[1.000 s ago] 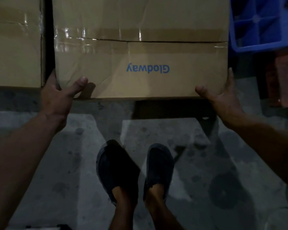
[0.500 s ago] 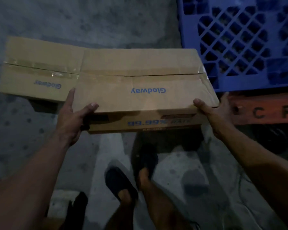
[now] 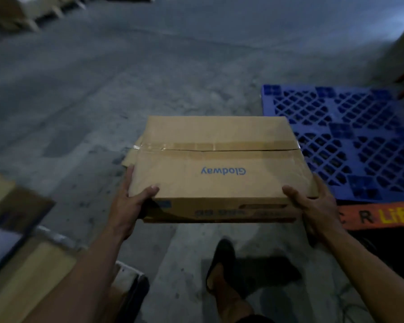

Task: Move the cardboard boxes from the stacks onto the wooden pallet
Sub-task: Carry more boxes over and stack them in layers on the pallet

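A flat brown cardboard box [image 3: 217,164] printed "Glodway", taped along its top seam, is held in the air in front of me. My left hand [image 3: 128,201] grips its near left corner, thumb on top and fingers under. My right hand [image 3: 313,206] grips the near right corner the same way. Another cardboard box [image 3: 131,155] peeks out on the floor behind the held box's left edge. More cardboard boxes [image 3: 21,264] lie blurred at the lower left. No wooden pallet is clearly in view.
A blue plastic pallet [image 3: 350,138] lies on the floor at the right, on an orange pallet jack [image 3: 378,215] marked "Lift". The grey concrete floor [image 3: 126,73] stretches ahead. Pale stacked goods [image 3: 16,12] stand far back left. My foot [image 3: 222,264] is below the box.
I have lifted the box off the stack and turned away with it. The view now faces the concrete floor, with the blue pallet at the right. Both hands keep their grip.
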Action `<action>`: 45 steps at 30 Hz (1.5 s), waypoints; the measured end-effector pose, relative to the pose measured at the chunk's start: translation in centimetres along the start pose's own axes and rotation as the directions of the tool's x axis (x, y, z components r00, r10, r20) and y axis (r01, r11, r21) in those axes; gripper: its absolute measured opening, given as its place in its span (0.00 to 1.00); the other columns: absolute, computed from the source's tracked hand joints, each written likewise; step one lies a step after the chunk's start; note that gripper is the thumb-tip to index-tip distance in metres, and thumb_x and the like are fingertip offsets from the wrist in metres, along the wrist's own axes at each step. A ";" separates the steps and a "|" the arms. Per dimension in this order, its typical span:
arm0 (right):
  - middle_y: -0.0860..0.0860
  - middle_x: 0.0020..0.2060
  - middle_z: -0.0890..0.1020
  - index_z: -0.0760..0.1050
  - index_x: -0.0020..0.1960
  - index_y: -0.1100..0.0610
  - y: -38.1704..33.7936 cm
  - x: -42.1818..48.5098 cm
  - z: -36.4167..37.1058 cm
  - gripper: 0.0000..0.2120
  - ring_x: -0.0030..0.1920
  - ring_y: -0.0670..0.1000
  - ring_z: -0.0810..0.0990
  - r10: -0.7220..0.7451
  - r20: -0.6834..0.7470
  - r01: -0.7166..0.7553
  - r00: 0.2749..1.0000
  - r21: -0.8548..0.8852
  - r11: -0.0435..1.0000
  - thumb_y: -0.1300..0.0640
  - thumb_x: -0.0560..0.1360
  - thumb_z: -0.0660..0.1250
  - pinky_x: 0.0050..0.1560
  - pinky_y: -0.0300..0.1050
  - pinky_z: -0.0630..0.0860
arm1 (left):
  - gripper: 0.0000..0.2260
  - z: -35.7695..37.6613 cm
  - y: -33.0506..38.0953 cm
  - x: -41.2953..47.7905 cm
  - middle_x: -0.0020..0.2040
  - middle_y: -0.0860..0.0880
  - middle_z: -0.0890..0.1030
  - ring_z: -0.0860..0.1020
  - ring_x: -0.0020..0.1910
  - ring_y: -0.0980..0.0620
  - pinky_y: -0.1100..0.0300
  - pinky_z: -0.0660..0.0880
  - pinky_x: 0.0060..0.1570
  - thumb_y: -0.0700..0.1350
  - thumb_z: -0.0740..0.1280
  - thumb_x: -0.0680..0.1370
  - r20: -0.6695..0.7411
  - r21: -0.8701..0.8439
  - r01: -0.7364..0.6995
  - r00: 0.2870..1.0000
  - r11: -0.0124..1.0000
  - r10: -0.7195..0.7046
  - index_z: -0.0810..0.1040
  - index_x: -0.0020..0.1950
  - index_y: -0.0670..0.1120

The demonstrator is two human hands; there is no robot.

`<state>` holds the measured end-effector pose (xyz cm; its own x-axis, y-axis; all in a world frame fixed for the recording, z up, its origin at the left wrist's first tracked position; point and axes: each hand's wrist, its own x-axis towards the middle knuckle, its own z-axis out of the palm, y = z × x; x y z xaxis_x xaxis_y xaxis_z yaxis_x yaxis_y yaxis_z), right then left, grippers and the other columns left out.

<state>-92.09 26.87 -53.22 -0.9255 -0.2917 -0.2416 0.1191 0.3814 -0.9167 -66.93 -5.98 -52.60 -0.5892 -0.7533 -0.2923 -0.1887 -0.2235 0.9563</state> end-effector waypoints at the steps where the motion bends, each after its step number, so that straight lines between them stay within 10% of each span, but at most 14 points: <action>1: 0.48 0.68 0.69 0.60 0.79 0.48 -1.2 -1.8 -0.1 0.50 0.65 0.53 0.71 -0.023 0.023 0.023 0.999 0.010 1.000 0.40 0.64 0.81 0.61 0.54 0.75 | 0.44 -1.4 0.7 -2.1 0.69 0.52 0.76 0.77 0.64 0.43 0.36 0.77 0.58 0.61 0.83 0.58 -0.023 0.006 -0.018 1.000 1.000 0.019 0.69 0.71 0.69; 5: 0.49 0.62 0.70 0.64 0.77 0.52 -7.1 -8.0 0.5 0.37 0.60 0.52 0.71 -0.191 0.092 0.190 0.977 0.016 0.982 0.51 0.72 0.76 0.50 0.43 0.75 | 0.37 -7.2 4.6 -11.5 0.67 0.56 0.77 0.77 0.64 0.48 0.40 0.76 0.62 0.58 0.83 0.62 -0.145 -0.031 -0.131 0.981 0.991 0.126 0.72 0.68 0.68; 8: 0.46 0.57 0.75 0.69 0.66 0.46 -10.8 -11.0 1.7 0.29 0.58 0.54 0.76 -0.276 0.210 0.279 0.938 0.016 0.960 0.42 0.70 0.77 0.48 0.46 0.77 | 0.37 -11.0 6.8 -17.1 0.68 0.57 0.76 0.77 0.64 0.48 0.43 0.76 0.63 0.58 0.84 0.59 -0.254 -0.077 -0.196 0.952 0.978 0.171 0.73 0.66 0.69; 16: 0.40 0.53 0.76 0.70 0.64 0.45 -19.3 -16.0 7.3 0.38 0.52 0.42 0.76 -0.492 0.428 0.493 0.758 0.119 0.862 0.32 0.60 0.78 0.50 0.46 0.76 | 0.47 -17.8 10.8 -29.3 0.71 0.54 0.69 0.72 0.68 0.42 0.37 0.74 0.64 0.55 0.83 0.61 -0.539 -0.055 -0.346 0.800 0.937 0.264 0.64 0.76 0.65; 28: 0.44 0.53 0.79 0.71 0.60 0.35 -21.0 -25.9 17.3 0.25 0.54 0.53 0.78 -0.503 0.717 0.558 0.482 0.191 0.807 0.38 0.67 0.78 0.55 0.62 0.78 | 0.42 -21.0 7.6 -48.8 0.67 0.51 0.73 0.74 0.63 0.43 0.34 0.77 0.57 0.50 0.80 0.67 -0.819 -0.048 -0.331 0.553 0.943 0.152 0.65 0.77 0.60; 35: 0.49 0.55 0.80 0.74 0.67 0.48 -18.5 -36.4 22.4 0.32 0.53 0.52 0.79 -0.434 0.852 0.532 0.294 0.231 0.814 0.42 0.67 0.78 0.48 0.51 0.78 | 0.41 -25.2 1.4 -58.9 0.58 0.50 0.83 0.80 0.58 0.44 0.42 0.80 0.52 0.60 0.82 0.58 -0.939 -0.104 -0.233 0.342 0.967 -0.019 0.75 0.69 0.55; 40: 0.48 0.55 0.79 0.72 0.66 0.45 -15.6 -44.2 26.9 0.33 0.54 0.51 0.78 -0.349 0.895 0.512 0.277 0.170 0.842 0.37 0.65 0.77 0.54 0.57 0.79 | 0.25 -31.7 -2.8 -64.4 0.56 0.48 0.82 0.80 0.55 0.44 0.53 0.76 0.40 0.41 0.75 0.73 -0.928 -0.205 -0.216 0.353 0.955 -0.120 0.74 0.68 0.52; 45: 0.50 0.57 0.79 0.70 0.67 0.45 -11.3 -51.6 31.7 0.39 0.57 0.56 0.79 -0.261 0.904 0.520 0.340 0.051 0.853 0.31 0.62 0.77 0.59 0.60 0.77 | 0.24 -40.7 -8.0 -68.7 0.60 0.46 0.83 0.81 0.58 0.42 0.36 0.74 0.61 0.39 0.74 0.75 -0.864 -0.346 -0.154 0.436 0.925 -0.251 0.74 0.68 0.55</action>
<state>-34.26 9.79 -40.51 -0.0203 -0.9912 -0.1306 -0.3614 0.1291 -0.9234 7.04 22.34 -39.75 0.4699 -0.8067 -0.3583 0.1883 -0.3049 0.9336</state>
